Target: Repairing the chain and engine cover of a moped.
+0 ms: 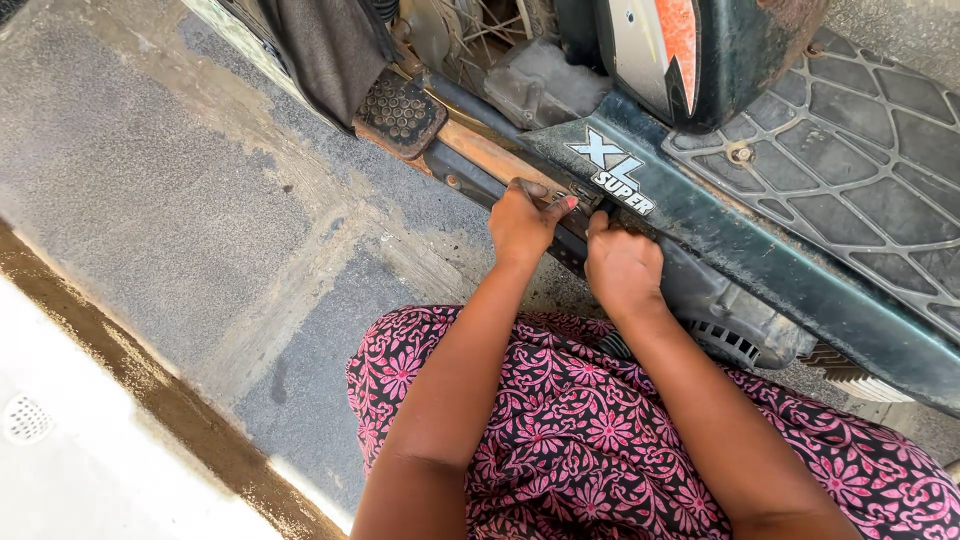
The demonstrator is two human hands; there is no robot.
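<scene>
— Two hands down low over that flowered skirt point(600, 440)?

— Yes: left hand point(520, 222) curled onto the rusty bar point(490, 155), right hand point(622, 265) closed under the scooter's green panel point(700, 215); grip unclear. One studded footrest point(400, 110) beyond.

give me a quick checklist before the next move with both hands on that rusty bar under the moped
1. Left hand on the rusty bar: ok, fingers rest on it by the dark green side panel.
2. Right hand placed: ok, it presses at the panel's lower edge beside the left hand.
3. Grip closed on a tool or fastener: cannot tell, the fingertips hide it.
4. Footrest pedal out of the hands' way: ok, it sits further along the bar.
5. Patterned skirt away from the engine casing: not ok, it lies right against it.
</scene>
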